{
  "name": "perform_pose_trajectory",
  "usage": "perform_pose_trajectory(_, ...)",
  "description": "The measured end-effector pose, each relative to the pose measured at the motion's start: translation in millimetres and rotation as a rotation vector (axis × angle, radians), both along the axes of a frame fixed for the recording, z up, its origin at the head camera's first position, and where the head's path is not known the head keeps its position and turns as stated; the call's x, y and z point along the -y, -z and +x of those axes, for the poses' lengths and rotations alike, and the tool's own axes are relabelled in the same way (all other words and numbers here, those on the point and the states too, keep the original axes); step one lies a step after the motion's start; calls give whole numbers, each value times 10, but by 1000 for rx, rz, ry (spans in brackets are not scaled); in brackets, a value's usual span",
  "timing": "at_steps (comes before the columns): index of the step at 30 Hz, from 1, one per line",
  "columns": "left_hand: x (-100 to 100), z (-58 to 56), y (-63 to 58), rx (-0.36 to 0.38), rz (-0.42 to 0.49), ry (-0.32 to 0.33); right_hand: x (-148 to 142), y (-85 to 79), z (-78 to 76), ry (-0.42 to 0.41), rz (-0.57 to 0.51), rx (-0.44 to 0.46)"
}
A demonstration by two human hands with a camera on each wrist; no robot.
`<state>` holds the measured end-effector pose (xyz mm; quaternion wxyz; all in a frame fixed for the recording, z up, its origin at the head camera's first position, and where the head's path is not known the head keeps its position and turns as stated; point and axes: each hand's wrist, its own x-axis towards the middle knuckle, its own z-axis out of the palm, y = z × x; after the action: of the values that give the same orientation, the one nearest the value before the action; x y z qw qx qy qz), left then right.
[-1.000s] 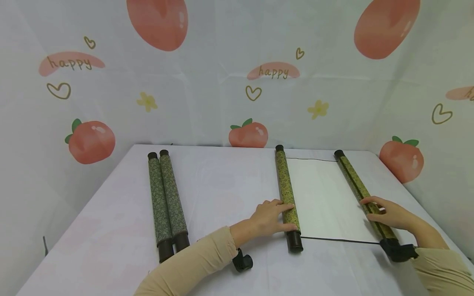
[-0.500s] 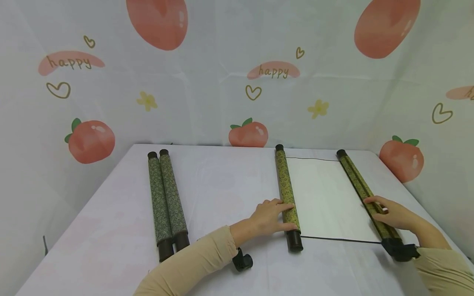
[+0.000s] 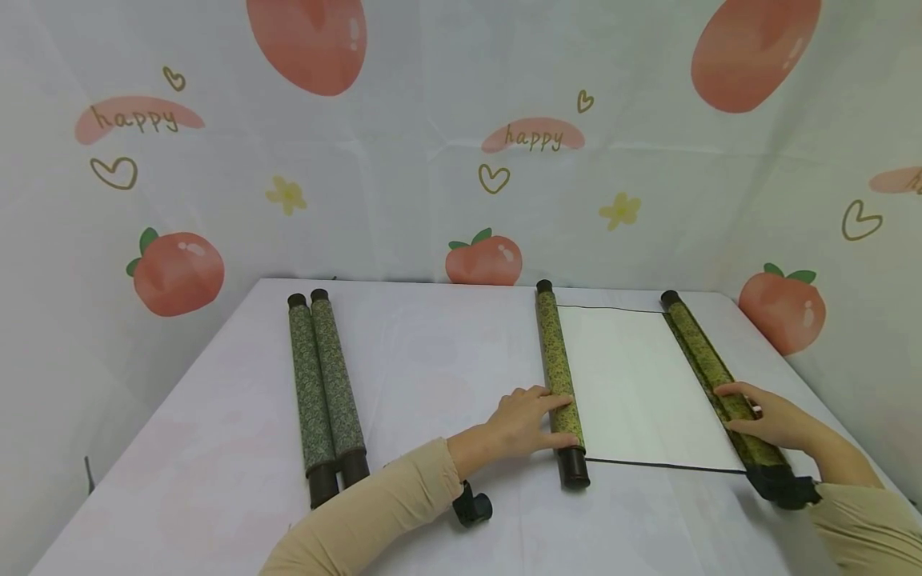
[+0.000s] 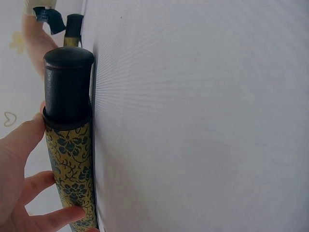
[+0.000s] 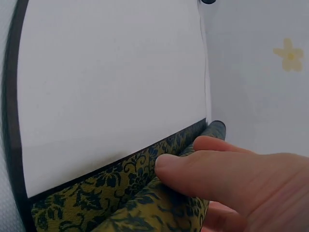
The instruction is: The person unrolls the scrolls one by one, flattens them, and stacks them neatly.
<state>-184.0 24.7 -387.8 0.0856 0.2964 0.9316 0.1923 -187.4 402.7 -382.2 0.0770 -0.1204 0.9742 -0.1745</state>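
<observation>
A hanging scroll lies partly unrolled on the table, its blank white sheet (image 3: 644, 384) stretched between two rolled ends in yellow-green floral brocade. My left hand (image 3: 529, 424) holds the left roll (image 3: 553, 344) near its dark end knob, thumb and fingers spread along it. In the left wrist view the fingertips (image 4: 75, 212) rest against the brocade. My right hand (image 3: 781, 420) grips the right roll (image 3: 702, 344) near its close end. In the right wrist view the thumb (image 5: 178, 169) lies over this roll, the other fingers partly hidden behind it, and a flat brocade strip (image 5: 91, 193) borders the sheet.
Two dark green patterned rolls (image 3: 310, 400) with black ends lie side by side at the left of the white table (image 3: 216, 448). A small black device (image 3: 471, 508) shows beside the left sleeve (image 3: 374, 504). A fruit-printed curtain (image 3: 403, 144) hangs behind the table.
My right hand has moved slightly right with the right roll, which has turned and uncovered more of the brocade strip on its left. The left hand and its roll have stayed in place.
</observation>
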Motion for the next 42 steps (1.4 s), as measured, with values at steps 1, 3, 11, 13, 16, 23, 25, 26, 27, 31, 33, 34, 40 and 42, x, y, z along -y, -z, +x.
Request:
perform_pose_trajectory(1,0,0,-2,0,0,0,-7,0,2,3,0,-1)
perform_pose_trajectory(3,-1,0,-4,4,0,-1,-29,6,4,12,5,-1)
perform_pose_trajectory(11,-1,1,-8,6,-2,1,-83,37,0,44,28,-2)
perform_pose_trajectory(13,-1,3,-8,6,-1,2,-83,34,-1,42,30,-9)
perform_pose_trajectory(16,-5,5,-13,4,-13,4,-76,31,4,45,31,-10)
perform_pose_trajectory(23,-56,16,-42,-20,-90,-18,-59,14,10,44,32,-8)
perform_pose_trajectory(25,-72,22,-47,-31,-105,-32,-57,12,13,43,31,-9)
perform_pose_trajectory(26,-79,23,-45,-38,-113,-37,-57,11,14,42,31,-9)
perform_pose_trajectory(27,-84,28,-48,-47,-119,-43,-58,10,15,43,30,-8)
perform_pose_trajectory(31,-88,41,-59,-73,-128,-54,-59,9,19,47,30,-5)
perform_pose_trajectory(33,-86,47,-64,-60,-127,-57,-58,8,20,50,30,-4)
perform_pose_trajectory(34,-84,47,-65,-47,-125,-60,-58,8,20,51,30,-3)
perform_pose_trajectory(40,-46,36,-92,48,-112,-48,-54,13,20,58,33,-8)
perform_pose_trajectory(42,-29,31,-105,66,-108,-40,-51,15,20,59,33,-10)
